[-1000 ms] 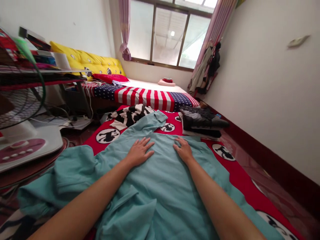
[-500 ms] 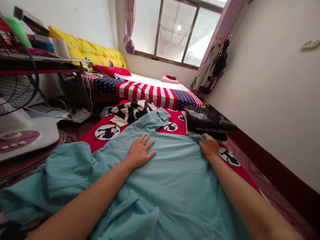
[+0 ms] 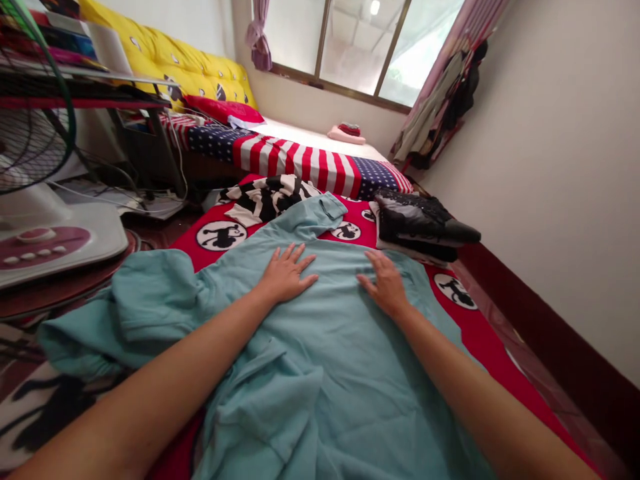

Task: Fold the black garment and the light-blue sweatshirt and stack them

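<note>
A teal long-sleeved garment (image 3: 345,347) lies spread over a red cloth (image 3: 360,210) printed with round black-and-white figures. One sleeve (image 3: 310,217) points away from me, and a hood-like bunch (image 3: 153,290) rests at the left. Creases gather in the fabric close to me. My left hand (image 3: 289,275) presses flat on the garment with its fingers spread. To its right, my right hand (image 3: 385,283) is over the fabric, fingers apart and holding nothing; whether it touches the cloth I cannot tell.
Dark folded clothes (image 3: 425,223) are stacked at the far right of the red cloth. A black-and-white garment (image 3: 273,197) lies at its far edge. A fan (image 3: 50,227) stands left, beside a desk (image 3: 140,93). Beyond is a bed with a striped, starred cover (image 3: 300,160).
My right hand has let go of the garment's right edge and moved left over the fabric. That edge now lies flat. My left hand keeps its place on the cloth.
</note>
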Demonstrator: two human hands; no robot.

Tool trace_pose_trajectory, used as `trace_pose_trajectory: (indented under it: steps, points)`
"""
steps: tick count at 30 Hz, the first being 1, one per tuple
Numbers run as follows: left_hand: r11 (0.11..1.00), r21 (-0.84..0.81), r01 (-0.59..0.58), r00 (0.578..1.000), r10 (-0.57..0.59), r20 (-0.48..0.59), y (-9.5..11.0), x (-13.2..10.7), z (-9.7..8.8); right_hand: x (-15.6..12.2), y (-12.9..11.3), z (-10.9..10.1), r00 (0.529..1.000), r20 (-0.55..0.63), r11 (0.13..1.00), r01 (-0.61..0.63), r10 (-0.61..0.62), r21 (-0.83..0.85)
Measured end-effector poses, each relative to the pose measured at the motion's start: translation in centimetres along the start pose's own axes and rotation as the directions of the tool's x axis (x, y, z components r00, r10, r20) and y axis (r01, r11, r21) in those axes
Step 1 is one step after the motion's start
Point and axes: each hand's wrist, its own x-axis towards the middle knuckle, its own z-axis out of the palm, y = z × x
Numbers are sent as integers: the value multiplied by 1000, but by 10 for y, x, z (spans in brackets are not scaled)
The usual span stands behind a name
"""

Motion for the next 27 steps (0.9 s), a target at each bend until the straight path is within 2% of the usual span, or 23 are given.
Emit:
trace_pose_trajectory:
  steps: [1,3,5,8,12,16,18,21,22,24,27]
  points:
    - [1000,4,-2,1000,2,3,0,0,0,-7,-9,0,991,94,995,93,-96,41]
    - [1000,9,-7,1000,7,21,-1,1,-1,-20,-18,-1,961,235,989,129,-143,76]
    - [1000,13,-14,998,13,64,-3,-1,-3,-30,-16,-3,949,307,997,53,-66,50]
    - [999,19,-41,989,38,144,-9,-9,-9,-45,1,-9,934,356,1000,-30,26,6]
    - [997,35,-72,976,63,210,-22,-30,-19,-79,26,-18,925,367,995,-89,97,-39]
    - [996,48,-82,963,66,261,-32,-57,-27,-119,46,-29,920,386,997,-72,70,-11]
    - [995,45,-93,958,77,276,-35,-72,-31,-140,57,-39,922,386,997,-52,24,64]
    - [994,-7,-114,958,111,263,-39,-95,-39,-171,75,-63,943,332,962,-63,-30,265]
    - [991,-54,-124,958,134,252,-40,-103,-43,-183,81,-73,955,298,938,-97,-7,332]
    - [969,-207,-133,955,181,235,-42,-117,-54,-207,93,-95,965,232,881,-211,120,423]
    - [887,-461,-39,955,169,244,-38,-141,-79,-245,105,-125,935,165,815,-356,315,458]
